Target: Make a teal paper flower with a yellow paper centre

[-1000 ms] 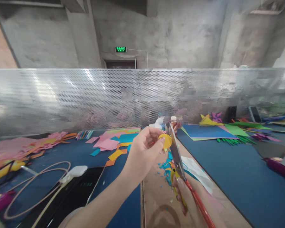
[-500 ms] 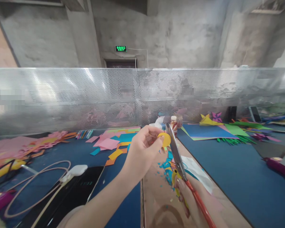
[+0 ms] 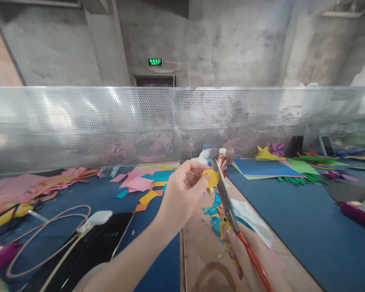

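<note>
Between the thumb and fingers of my left hand (image 3: 182,190) is a small rounded yellow paper piece (image 3: 211,178). My right hand (image 3: 240,251) grips a pair of scissors (image 3: 226,198) with red handles, the blades pointing up and away from me. Their tips reach the right edge of the yellow paper. A curled yellow strip (image 3: 224,227) lies by my right fingers; I cannot tell whether it is held too. Blue paper scraps (image 3: 214,219) are scattered on the brown board (image 3: 197,243) beneath my hands.
A phone (image 3: 94,243) with a white charger (image 3: 95,219) lies at the left front. Coloured paper squares (image 3: 140,184) and markers (image 3: 108,172) sit behind. A small bottle (image 3: 222,160) stands at the back, near a blue sheet (image 3: 267,168). A perforated metal screen (image 3: 79,129) closes off the far side.
Both hands stay almost in place. The yellow paper has turned slightly in my left fingers, and its outline beside the blades looks a little different.
</note>
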`<state>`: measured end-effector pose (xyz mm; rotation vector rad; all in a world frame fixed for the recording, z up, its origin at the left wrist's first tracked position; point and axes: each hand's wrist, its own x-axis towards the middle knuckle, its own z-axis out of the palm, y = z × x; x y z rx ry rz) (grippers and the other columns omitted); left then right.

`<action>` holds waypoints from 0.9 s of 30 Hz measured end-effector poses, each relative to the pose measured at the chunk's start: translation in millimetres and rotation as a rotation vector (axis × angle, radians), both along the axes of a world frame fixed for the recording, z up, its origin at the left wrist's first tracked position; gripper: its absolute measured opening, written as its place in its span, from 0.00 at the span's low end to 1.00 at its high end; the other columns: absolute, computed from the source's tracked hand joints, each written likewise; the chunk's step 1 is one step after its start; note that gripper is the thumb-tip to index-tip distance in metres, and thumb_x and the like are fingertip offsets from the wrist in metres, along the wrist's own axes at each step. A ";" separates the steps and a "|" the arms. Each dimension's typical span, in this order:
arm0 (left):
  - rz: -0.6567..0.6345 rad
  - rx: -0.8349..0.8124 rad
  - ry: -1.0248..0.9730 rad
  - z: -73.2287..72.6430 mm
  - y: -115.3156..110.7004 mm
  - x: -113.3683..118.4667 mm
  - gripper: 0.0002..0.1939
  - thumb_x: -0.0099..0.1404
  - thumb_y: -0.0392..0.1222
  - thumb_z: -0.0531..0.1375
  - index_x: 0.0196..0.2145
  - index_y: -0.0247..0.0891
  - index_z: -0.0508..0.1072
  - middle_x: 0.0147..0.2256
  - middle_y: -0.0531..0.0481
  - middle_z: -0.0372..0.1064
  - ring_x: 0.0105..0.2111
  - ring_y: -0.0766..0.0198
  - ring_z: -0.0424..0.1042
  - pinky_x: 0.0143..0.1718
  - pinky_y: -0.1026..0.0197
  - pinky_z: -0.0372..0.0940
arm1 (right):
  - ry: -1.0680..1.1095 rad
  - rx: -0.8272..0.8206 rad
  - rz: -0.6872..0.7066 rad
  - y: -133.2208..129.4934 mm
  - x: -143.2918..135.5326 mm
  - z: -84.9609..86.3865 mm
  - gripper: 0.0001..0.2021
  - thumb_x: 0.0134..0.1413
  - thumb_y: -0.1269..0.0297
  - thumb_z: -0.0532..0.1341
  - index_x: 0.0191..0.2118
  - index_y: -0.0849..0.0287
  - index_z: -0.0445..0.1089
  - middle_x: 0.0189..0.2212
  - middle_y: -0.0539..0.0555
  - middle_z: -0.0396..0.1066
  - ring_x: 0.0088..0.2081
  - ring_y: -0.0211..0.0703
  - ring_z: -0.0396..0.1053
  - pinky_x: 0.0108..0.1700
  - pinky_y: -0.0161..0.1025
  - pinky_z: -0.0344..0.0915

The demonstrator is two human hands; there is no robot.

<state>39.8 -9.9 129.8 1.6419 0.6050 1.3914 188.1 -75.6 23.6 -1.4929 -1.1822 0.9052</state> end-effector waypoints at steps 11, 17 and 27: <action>0.009 0.016 0.024 0.2 -0.6 -0.7 0.03 0.59 0.37 0.57 0.32 0.37 0.68 0.31 0.51 0.68 0.28 0.67 0.68 0.27 0.66 0.64 | -0.036 0.045 0.030 1.0 4.5 -12.4 0.19 0.52 0.47 0.56 0.39 0.58 0.69 0.14 0.48 0.58 0.13 0.32 0.53 0.13 0.29 0.49; 0.001 0.018 0.011 -1.3 1.4 0.5 0.04 0.58 0.38 0.58 0.33 0.37 0.68 0.32 0.50 0.68 0.30 0.66 0.69 0.28 0.65 0.65 | -0.029 -0.011 0.054 2.7 10.3 -17.9 0.13 0.48 0.54 0.62 0.37 0.57 0.69 0.16 0.47 0.60 0.14 0.32 0.55 0.15 0.29 0.51; 0.009 0.025 -0.017 -1.2 2.0 -0.1 0.03 0.58 0.36 0.58 0.31 0.38 0.65 0.30 0.53 0.67 0.27 0.69 0.69 0.27 0.67 0.64 | -0.036 -0.062 0.057 -3.1 12.1 -5.7 0.13 0.51 0.52 0.60 0.36 0.55 0.70 0.15 0.47 0.60 0.13 0.34 0.57 0.13 0.28 0.53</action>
